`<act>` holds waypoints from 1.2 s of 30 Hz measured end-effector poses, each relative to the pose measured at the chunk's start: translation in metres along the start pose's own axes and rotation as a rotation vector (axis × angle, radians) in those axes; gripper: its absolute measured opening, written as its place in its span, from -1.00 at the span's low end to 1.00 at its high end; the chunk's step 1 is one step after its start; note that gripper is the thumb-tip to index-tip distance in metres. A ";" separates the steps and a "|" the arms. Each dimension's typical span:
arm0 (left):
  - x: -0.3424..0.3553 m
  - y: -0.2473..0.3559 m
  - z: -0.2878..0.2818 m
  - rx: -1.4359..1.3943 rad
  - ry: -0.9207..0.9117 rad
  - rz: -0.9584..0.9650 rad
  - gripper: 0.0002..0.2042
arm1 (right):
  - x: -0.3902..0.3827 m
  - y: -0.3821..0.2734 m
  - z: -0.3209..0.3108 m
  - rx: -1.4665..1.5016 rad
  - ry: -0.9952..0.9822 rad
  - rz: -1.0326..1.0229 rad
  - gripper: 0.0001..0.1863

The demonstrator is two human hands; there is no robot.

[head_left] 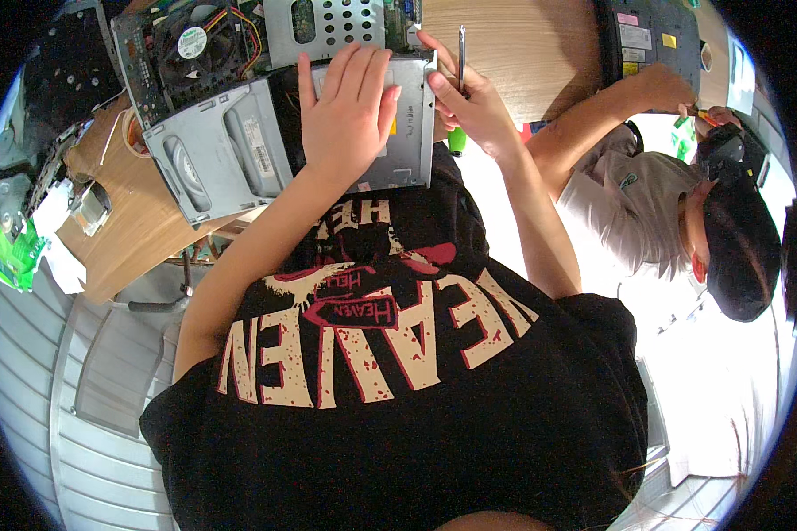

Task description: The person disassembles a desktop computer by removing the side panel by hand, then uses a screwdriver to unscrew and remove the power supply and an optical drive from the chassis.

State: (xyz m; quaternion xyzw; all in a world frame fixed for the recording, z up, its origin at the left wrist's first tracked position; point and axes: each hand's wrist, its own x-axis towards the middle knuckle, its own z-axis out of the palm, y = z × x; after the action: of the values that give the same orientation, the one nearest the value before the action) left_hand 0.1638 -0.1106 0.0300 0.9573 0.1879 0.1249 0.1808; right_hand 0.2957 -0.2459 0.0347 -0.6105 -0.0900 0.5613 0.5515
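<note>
An opened desktop computer case stands tilted at the table's near edge, its grey front part facing me. My left hand lies with fingers stretched out over a silver metal box-shaped unit at the case's right side. Against that unit's upper right edge are the thumb and forefinger of my right hand. The same hand holds a screwdriver, its metal shaft pointing away from me and its green handle showing below the palm. What lies under my left palm is hidden.
Inside the case sits a black fan with coloured wires beside a perforated metal plate. At right, a co-worker works by a dark laptop-like device. Green-white packaging and dark computer parts lie left.
</note>
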 end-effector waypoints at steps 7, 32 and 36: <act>-0.002 0.000 0.001 0.028 -0.018 0.031 -0.58 | -0.006 -0.003 0.003 -0.285 0.107 -0.062 -0.50; -0.284 -0.189 -0.057 -0.702 -0.812 -0.404 -0.65 | -0.072 0.345 0.033 -0.528 0.615 0.229 -0.60; -0.352 -0.234 0.022 0.028 -0.825 -0.549 -0.60 | -0.056 0.329 0.018 -0.669 0.472 0.123 -0.70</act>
State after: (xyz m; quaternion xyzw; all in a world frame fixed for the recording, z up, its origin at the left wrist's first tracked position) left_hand -0.2198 -0.0573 -0.1425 0.8443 0.3476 -0.3194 0.2537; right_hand 0.0941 -0.3995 -0.1834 -0.8722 -0.1020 0.3777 0.2937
